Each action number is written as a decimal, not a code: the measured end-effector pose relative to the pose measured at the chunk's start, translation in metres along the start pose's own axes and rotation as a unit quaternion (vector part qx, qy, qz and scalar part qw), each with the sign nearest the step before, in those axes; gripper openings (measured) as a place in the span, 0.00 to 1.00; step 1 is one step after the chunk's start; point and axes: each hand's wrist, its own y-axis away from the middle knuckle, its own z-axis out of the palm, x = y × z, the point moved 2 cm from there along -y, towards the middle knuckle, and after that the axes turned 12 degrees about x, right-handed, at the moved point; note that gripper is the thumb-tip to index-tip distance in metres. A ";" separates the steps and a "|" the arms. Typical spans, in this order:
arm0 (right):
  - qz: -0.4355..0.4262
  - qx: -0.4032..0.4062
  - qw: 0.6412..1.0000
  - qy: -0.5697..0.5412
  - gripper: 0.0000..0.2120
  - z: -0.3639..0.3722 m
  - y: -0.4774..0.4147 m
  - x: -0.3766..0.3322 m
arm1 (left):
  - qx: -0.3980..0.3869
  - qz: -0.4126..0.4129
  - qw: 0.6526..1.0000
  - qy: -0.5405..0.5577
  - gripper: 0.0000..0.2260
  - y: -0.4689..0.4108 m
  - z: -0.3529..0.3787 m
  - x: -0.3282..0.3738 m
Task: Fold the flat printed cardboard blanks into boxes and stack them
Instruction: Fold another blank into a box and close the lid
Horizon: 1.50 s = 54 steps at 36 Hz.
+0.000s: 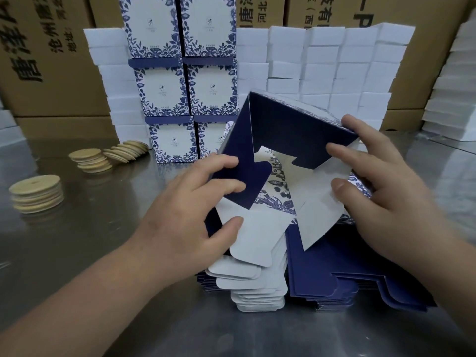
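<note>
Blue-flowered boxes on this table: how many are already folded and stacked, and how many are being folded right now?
Stacked folded boxes: 6, one partly hidden
Open box held by left hand and right hand: 1
Total: 7

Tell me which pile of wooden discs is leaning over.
The rightmost pile, beside the printed boxes; its discs lean slanted, the other two piles lie flat.
</note>
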 end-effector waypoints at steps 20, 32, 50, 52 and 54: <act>0.124 -0.045 0.982 -0.135 0.27 0.009 0.001 0.016 | -0.034 -0.051 0.998 0.010 0.29 0.003 0.008 -0.007; 0.107 -0.127 0.976 -0.139 0.22 0.013 -0.001 0.011 | -0.019 -0.102 0.992 0.077 0.19 0.006 0.010 -0.012; 0.083 -0.048 0.964 -0.249 0.21 -0.004 -0.006 -0.004 | 0.020 0.003 0.996 0.090 0.23 -0.002 0.000 -0.001; 0.085 -0.075 0.950 -0.293 0.24 -0.001 -0.004 -0.006 | -0.002 -0.028 0.993 0.117 0.26 0.001 0.003 0.000; 0.098 -0.099 0.942 -0.305 0.28 0.002 -0.001 -0.006 | 0.005 -0.074 0.987 0.142 0.28 0.004 0.006 0.000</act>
